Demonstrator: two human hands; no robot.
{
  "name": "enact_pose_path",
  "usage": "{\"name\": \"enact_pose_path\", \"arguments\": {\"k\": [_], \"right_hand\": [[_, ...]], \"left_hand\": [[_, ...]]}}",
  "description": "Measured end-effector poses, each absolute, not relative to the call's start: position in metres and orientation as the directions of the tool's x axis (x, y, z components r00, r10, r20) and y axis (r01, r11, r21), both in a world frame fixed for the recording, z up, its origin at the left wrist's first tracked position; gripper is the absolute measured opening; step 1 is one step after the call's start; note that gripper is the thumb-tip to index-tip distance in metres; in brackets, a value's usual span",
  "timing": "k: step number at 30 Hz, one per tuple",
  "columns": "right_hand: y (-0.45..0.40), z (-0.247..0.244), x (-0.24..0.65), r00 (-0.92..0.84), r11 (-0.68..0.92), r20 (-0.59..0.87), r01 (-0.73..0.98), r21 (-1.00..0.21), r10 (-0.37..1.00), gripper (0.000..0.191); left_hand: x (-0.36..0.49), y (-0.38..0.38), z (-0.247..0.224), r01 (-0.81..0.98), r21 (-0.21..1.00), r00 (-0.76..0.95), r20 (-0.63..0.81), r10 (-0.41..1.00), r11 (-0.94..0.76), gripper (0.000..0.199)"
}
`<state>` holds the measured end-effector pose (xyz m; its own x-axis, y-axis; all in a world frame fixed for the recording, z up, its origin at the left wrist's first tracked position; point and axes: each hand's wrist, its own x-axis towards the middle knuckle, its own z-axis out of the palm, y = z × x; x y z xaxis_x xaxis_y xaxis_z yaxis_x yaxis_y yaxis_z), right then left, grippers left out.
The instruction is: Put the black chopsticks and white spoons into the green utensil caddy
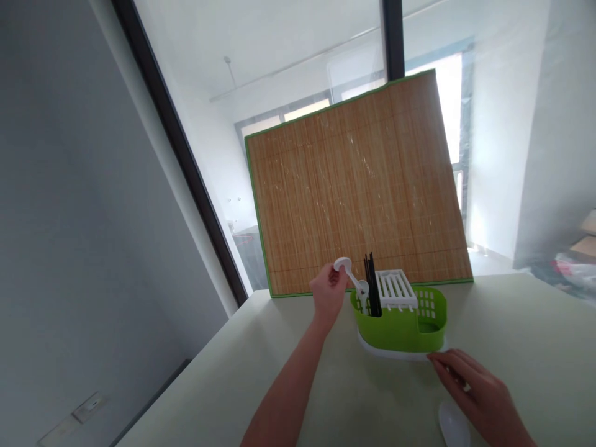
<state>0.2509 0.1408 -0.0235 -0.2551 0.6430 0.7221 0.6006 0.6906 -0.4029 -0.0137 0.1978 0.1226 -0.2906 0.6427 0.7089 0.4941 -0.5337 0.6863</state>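
My left fingers (340,273) pinch a white spoon (343,263) above the green basket (391,332) on the pale desk (298,385); my right fingers (451,366) press together at its base. A bamboo mat (358,186) stands before the glass (298,43).

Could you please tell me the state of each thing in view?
Left hand: closed on a spoon, bowl end up
Green holder: upright on white base
Holder's spoon: bowl end up
Chopsticks: standing in holder
White rack: atop holder
Bamboo mat: unrolled, propped up
Spoon near right hand: on table, partly hidden
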Motion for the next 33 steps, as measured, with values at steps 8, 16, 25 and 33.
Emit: {"name": "enact_pose_path", "arguments": {"k": [8,16,25,33], "right_hand": [[0.140,-0.023,0.251,-0.256,0.654,0.740,0.690,-0.311,0.622,0.017],[0.138,-0.017,0.248,-0.271,0.644,0.743,0.715,-0.270,0.612,0.017],[0.139,-0.022,0.249,-0.272,0.611,0.711,0.743,-0.273,0.649,0.021],[0.159,-0.024,0.285,-0.220,0.312,0.245,0.836,-0.451,0.944,0.031]], "left_hand": [[-0.008,0.226,0.092,0.917,0.395,-0.175,0.530,0.830,-0.059,0.036],[-0.006,0.235,0.077,0.950,0.312,-0.176,0.463,0.869,0.027,0.030],[-0.008,0.235,0.075,0.945,0.323,-0.197,0.448,0.872,0.047,0.021],[-0.003,0.185,0.048,0.815,0.521,-0.211,0.676,0.706,-0.255,0.014]]}}
